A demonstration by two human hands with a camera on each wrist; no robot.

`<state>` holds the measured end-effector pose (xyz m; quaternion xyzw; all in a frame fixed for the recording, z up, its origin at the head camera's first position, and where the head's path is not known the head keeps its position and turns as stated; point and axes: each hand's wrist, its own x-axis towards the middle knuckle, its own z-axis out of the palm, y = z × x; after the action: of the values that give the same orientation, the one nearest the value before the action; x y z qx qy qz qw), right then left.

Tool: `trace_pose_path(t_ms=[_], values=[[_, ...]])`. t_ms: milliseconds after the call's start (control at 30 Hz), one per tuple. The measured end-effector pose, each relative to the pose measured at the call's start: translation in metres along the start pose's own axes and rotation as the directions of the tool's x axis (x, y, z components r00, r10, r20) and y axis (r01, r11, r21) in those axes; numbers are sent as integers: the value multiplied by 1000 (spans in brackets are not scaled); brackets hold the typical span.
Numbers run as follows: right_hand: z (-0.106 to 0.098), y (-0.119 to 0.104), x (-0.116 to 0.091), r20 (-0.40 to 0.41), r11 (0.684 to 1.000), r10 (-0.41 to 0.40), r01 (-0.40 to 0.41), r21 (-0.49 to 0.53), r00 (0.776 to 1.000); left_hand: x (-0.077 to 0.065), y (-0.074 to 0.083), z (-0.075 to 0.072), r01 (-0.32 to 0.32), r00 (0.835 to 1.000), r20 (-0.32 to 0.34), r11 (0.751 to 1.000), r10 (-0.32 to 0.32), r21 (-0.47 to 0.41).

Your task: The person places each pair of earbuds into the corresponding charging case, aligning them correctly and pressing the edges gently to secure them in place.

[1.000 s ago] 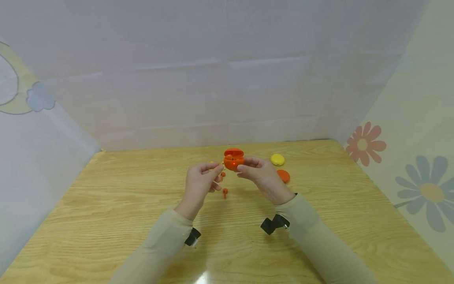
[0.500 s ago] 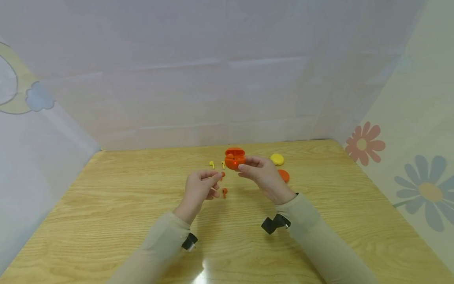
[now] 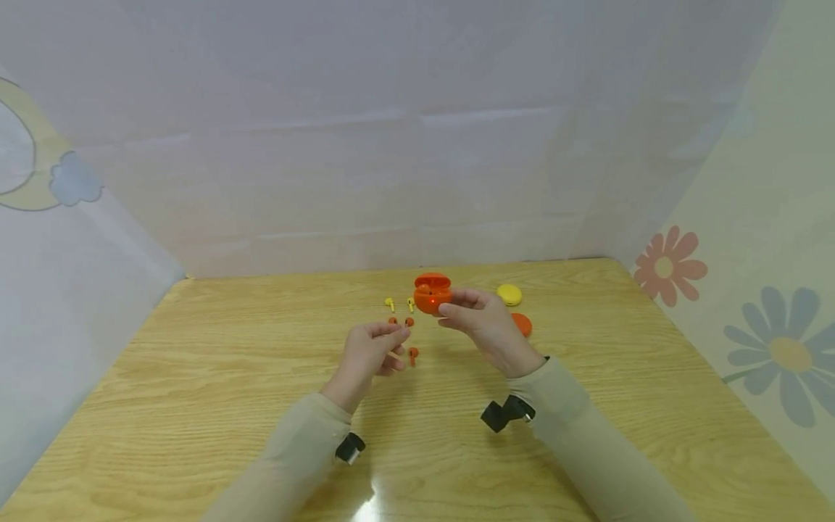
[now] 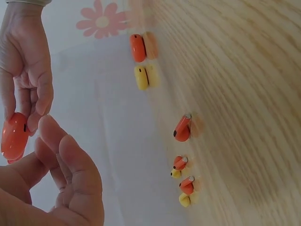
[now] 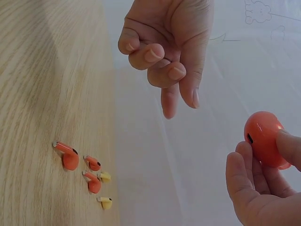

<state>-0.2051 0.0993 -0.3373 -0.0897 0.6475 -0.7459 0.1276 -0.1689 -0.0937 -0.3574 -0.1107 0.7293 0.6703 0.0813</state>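
Note:
My right hand (image 3: pixel 485 322) holds an orange earbud case (image 3: pixel 433 299) up above the table, thumb on the near side and fingers behind. Its lid stands up, a small red light glows on the front, and an orange earbud shows inside. My left hand (image 3: pixel 372 355) hovers just left of and below the case, its fingers loosely bent and nothing between them in the right wrist view. Three orange earbuds lie on the table: a near one (image 3: pixel 414 353) and two farther ones beside the left fingertips, such as this orange earbud (image 5: pixel 92 182).
Behind the orange earbuds lie two yellow earbuds, a left yellow one (image 3: pixel 389 301) and a right yellow one (image 3: pixel 411 304). Past the right hand rest a yellow case (image 3: pixel 509 294) and an orange case (image 3: pixel 522 324), lids down. Cloth walls (image 3: pixel 417 181) surround the wooden table (image 3: pixel 215 377).
My left hand has come down and away from the case, uncovering the yellow earbuds and the left orange one. The right hand keeps the case nearly in place.

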Motion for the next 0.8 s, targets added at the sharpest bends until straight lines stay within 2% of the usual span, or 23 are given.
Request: trace_pose_path(t_ms=[367,800], values=[[-1,1,0,6,1000,-4,4,11,1000,4,-9,0,34,999,20,999,-35,3],[-1,2,1,7,1000,1,-1,18,1000,18,-21,-1,147,987,61,989,-146,-7]])
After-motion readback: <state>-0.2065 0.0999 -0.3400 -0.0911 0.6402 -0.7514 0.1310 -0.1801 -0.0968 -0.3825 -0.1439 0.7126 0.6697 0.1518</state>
